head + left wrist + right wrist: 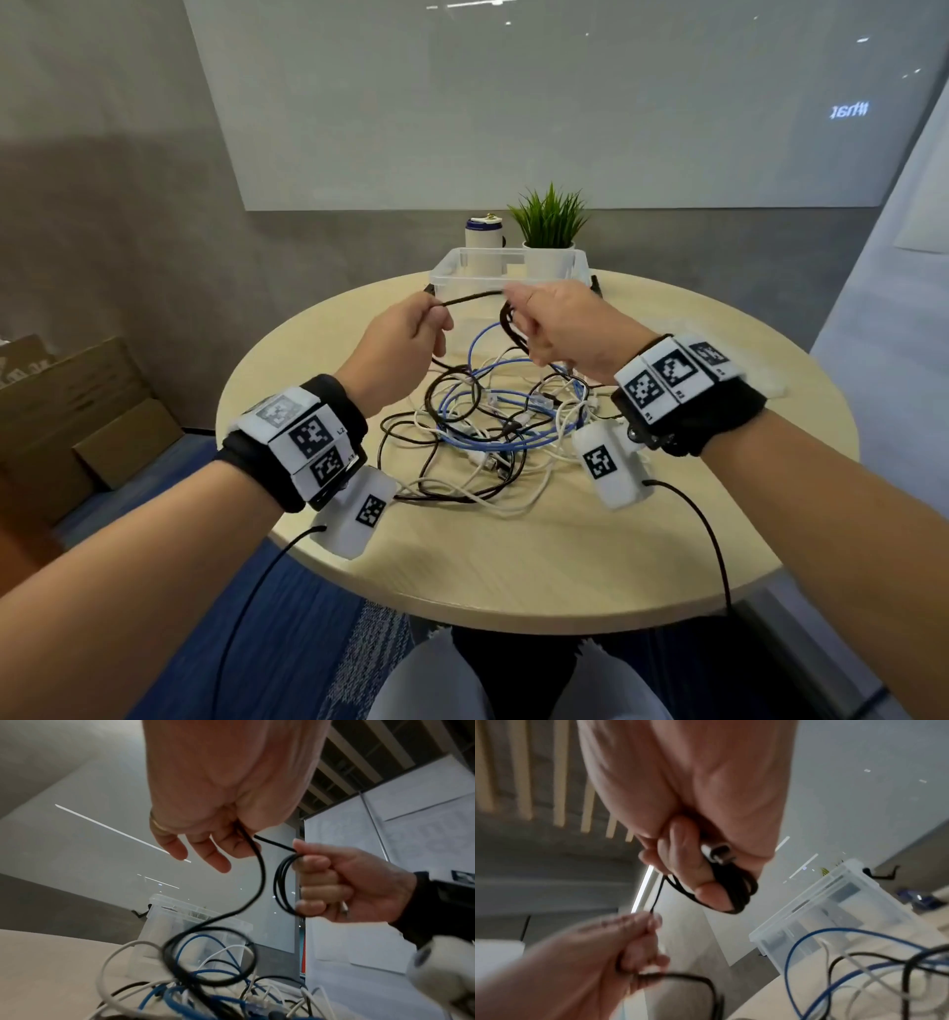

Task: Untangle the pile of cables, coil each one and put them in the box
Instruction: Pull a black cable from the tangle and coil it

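Several loops of black cable (282, 884) gripped in right hand (560, 329); left hand (405, 329) pinches its free run above the pile (493, 426) — box (447, 267) behind. Risk: tail snags, dragging the blue cable (482, 339) along.

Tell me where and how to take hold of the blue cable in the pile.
Grip the blue cable at its raised loop on the pile's far side, beside the clear box. That arc stands clear above the white and black strands, so come from above and pinch across it. Lower down it weaves under others, which would probably snag.
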`<action>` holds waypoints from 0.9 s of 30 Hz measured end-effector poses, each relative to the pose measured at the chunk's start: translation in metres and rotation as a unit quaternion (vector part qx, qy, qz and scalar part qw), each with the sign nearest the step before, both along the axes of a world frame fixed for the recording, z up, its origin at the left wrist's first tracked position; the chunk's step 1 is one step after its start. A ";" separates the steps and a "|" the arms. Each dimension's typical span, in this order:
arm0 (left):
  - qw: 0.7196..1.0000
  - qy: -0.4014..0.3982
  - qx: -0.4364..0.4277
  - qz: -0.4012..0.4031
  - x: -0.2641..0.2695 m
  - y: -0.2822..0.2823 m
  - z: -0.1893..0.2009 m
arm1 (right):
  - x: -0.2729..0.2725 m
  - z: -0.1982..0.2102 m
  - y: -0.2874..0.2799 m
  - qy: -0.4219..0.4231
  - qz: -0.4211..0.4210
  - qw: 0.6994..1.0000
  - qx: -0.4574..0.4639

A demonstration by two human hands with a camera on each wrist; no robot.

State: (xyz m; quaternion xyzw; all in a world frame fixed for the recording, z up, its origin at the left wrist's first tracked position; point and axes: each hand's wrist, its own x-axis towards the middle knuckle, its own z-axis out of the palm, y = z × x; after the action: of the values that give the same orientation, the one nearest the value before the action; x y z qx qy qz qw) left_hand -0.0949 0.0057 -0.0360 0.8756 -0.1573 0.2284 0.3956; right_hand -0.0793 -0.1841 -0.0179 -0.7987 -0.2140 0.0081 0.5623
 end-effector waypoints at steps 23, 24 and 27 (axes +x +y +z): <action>0.954 0.144 0.185 -0.187 -0.020 -0.010 -0.015 | 0.007 0.003 -0.010 -0.168 -0.132 0.974 -0.076; 0.964 0.128 0.155 -0.173 -0.018 -0.010 -0.011 | 0.007 0.003 -0.010 -0.181 -0.121 0.968 -0.128; 0.988 0.043 0.114 -0.091 -0.012 -0.009 0.000 | 0.003 0.003 -0.008 -0.137 -0.085 0.967 -0.199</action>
State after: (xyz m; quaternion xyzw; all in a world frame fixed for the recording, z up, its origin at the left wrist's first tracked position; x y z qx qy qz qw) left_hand -0.1067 -0.0033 -0.0362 0.9060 -0.2437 0.1344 0.3189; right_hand -0.0766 -0.1921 -0.0149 -0.9031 -0.2147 -0.1072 0.3562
